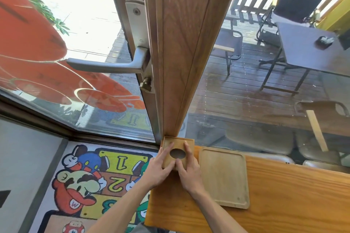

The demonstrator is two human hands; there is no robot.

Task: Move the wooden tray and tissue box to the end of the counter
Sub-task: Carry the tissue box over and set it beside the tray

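A square wooden tissue box with a dark oval opening on top stands at the left end of the orange wooden counter, against the foot of the door frame. My left hand grips its left side with fingers lying over the lid. My right hand holds its right side, thumb near the opening. Just right of the box, a pale wooden tray with a raised rim lies flat on the counter, with nothing on it.
A wooden door frame rises right behind the box, with a metal door handle to its left. The counter's left edge drops to a cartoon floor mat. Glass runs along the counter's far side; chairs and a table stand outside.
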